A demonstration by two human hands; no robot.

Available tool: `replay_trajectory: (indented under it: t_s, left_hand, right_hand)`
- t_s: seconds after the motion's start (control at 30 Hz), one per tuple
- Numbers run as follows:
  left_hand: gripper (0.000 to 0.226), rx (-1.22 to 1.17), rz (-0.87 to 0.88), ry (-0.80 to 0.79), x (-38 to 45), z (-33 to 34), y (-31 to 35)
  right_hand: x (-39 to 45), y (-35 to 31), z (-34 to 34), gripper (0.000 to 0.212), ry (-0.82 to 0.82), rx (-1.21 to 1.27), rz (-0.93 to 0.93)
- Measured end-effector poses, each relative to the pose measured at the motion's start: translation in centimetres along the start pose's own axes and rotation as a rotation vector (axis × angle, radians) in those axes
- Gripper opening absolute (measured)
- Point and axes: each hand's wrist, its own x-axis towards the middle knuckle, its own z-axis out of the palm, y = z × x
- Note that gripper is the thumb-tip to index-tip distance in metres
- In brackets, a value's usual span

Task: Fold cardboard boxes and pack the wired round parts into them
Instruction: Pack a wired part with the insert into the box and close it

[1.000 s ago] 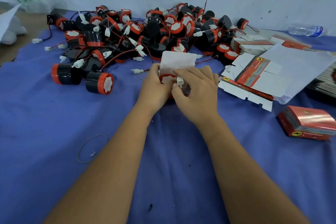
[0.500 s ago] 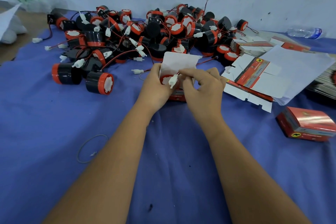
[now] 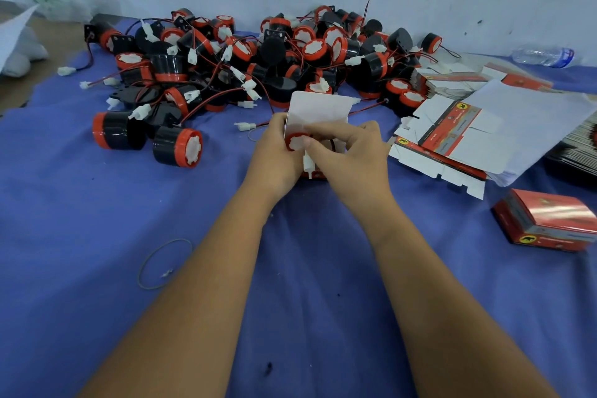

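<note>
Setting: blue cloth over the bench point(image 3: 97, 236), against a pale wall.
Box in hand: a red box point(image 3: 318, 108), white lid flap standing up, sits at mid-bench between both hands.
Part: one round part point(image 3: 298, 141), red rim and white face, sits in the box mouth; its white plug point(image 3: 308, 162) hangs outside.
Left hand point(image 3: 274, 158): grip wrapped round the box's left side.
Right hand point(image 3: 352, 155): fingers curled at the box mouth, seemingly on the wire or plug; what exactly they pinch I cannot tell.
Done: one shut box point(image 3: 546, 220) lies at the right edge.
In progress: judging by the dangling plug, the lead must go in before the flap closes.
Left: a big pile point(image 3: 245, 61) of wired parts behind the box, and flat blanks point(image 3: 452, 136) stacked to the right.
Writing: yellow round animal emblem on the boxes; the print is too small to read.
Other: rubber band point(image 3: 164, 263) near left; bottle point(image 3: 542, 56) far right.
</note>
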Motion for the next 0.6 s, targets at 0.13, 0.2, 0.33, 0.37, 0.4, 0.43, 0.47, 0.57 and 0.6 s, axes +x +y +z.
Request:
replay_trajectory:
  t_s: [0.13, 0.2, 0.33, 0.37, 0.4, 0.43, 0.47, 0.57, 0.6]
  left_hand:
    - [0.034, -0.016, -0.009, -0.008, -0.1, 0.0, 0.2]
    - [0.035, -0.007, -0.003, -0.001, -0.2, 0.1, 0.2]
    - [0.034, 0.010, 0.009, 0.010, -0.2, 0.1, 0.2]
    - [0.033, 0.015, 0.012, 0.011, -0.2, 0.1, 0.2]
    - [0.031, 0.022, 0.015, 0.010, -0.2, 0.0, 0.2]
    - [0.031, 0.030, 0.017, 0.008, -0.2, 0.0, 0.2]
    - [0.030, 0.034, 0.018, 0.004, -0.2, 0.0, 0.2]
    - [0.031, 0.031, 0.015, 0.002, -0.2, 0.0, 0.2]
    - [0.031, 0.030, 0.016, 0.003, -0.2, 0.0, 0.2]
  right_hand:
    - [0.3, 0.0, -0.4, 0.025, 0.114, 0.333, 0.069]
    - [0.4, 0.0, -0.5, 0.025, 0.191, 0.431, 0.103]
    - [0.6, 0.5, -0.4, 0.027, 0.288, 0.394, 0.104]
    - [0.7, 0.7, -0.3, 0.028, 0.304, 0.341, 0.089]
    - [0.8, 0.9, -0.3, 0.027, 0.316, 0.266, 0.066]
    - [0.8, 1.1, -0.2, 0.025, 0.329, 0.176, 0.031]
    - [0.7, 1.3, -0.2, 0.024, 0.348, 0.081, -0.022]
    - [0.7, 1.8, -0.1, 0.021, 0.389, -0.156, -0.241]
    - [0.7, 1.9, -0.1, 0.020, 0.388, -0.213, -0.293]
